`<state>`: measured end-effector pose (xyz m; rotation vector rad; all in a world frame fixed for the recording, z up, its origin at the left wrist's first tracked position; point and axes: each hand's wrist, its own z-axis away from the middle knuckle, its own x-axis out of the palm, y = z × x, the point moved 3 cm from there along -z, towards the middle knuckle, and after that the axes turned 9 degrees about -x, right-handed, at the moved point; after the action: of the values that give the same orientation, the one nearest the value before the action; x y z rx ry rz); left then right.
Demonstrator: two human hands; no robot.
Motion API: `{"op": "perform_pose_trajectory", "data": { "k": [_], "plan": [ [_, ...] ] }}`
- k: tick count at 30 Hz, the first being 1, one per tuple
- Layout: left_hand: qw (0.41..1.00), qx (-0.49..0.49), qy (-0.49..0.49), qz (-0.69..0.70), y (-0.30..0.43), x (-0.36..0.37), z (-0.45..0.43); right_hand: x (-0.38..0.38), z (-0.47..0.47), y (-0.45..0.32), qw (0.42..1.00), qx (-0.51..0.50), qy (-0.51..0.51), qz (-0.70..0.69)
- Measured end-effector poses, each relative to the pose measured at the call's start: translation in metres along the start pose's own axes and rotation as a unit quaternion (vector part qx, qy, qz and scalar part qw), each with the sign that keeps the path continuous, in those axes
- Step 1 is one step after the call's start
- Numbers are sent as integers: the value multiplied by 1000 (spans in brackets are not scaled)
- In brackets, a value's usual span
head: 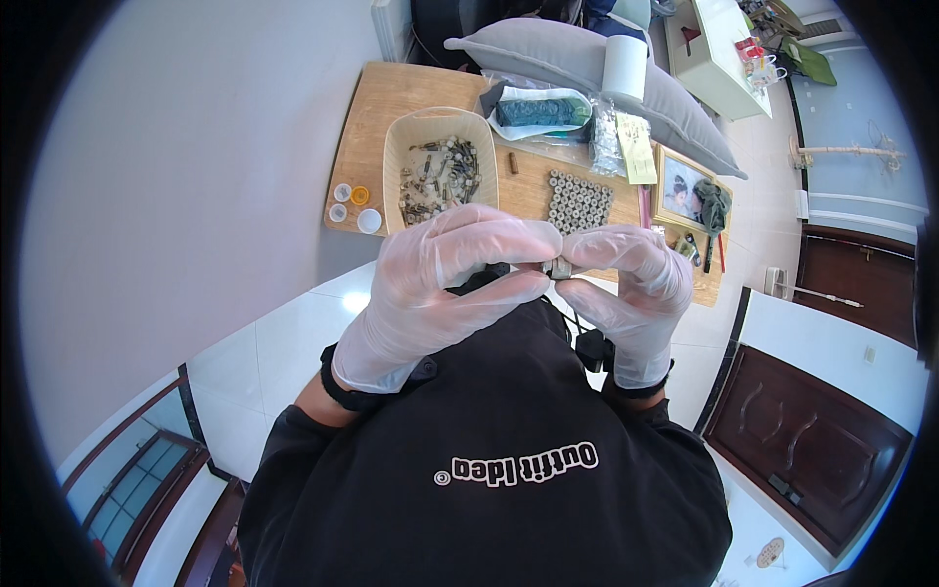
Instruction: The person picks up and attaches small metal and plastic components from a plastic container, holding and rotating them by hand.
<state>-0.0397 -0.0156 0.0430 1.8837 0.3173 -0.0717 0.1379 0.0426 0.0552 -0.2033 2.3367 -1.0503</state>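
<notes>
In front of my chest, both hands meet at a small part with a greyish cylindrical body (561, 268). My left hand (433, 286), in a thin translucent glove, pinches its darker end between thumb and fingers. The gloved fingertips of my right hand (631, 286) grip the other side. Much of the part is hidden by the fingers. Beyond my left hand stands a cream plastic basket (391, 165) with many loose small metal and dark parts (451, 172). A block of upright grey cylinders in rows (579, 202) stands on the wooden table (411, 82), beyond my right hand. A single brown cylinder (513, 163) lies between them.
Small round caps (359, 195) and a white cup (369, 221) sit at the table's left edge. Toward the back are a blue-green pack (543, 112), a paper roll (625, 68) and a grey cushion (543, 48). A framed picture (678, 192) with a dark cloth (713, 207) is at right.
</notes>
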Motion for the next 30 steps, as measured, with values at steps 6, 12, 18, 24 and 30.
{"op": "perform_pose_trajectory", "data": {
  "k": [6,12,18,24,30],
  "plan": [
    [1000,0,4,5,-2,1,0,2,0,0,1000,5,6,-6],
    [1000,-7,1,21,-2,2,-1,0,1,4,999,15,2,-33],
    [998,-28,-16,55,-5,3,0,0,-1,5,998,19,-1,-59],
    [996,-41,-17,76,-8,3,-3,2,-2,4,1000,6,4,-20],
    [995,-47,-27,83,-7,2,-3,5,-2,6,996,30,23,-75]
  ]
}}
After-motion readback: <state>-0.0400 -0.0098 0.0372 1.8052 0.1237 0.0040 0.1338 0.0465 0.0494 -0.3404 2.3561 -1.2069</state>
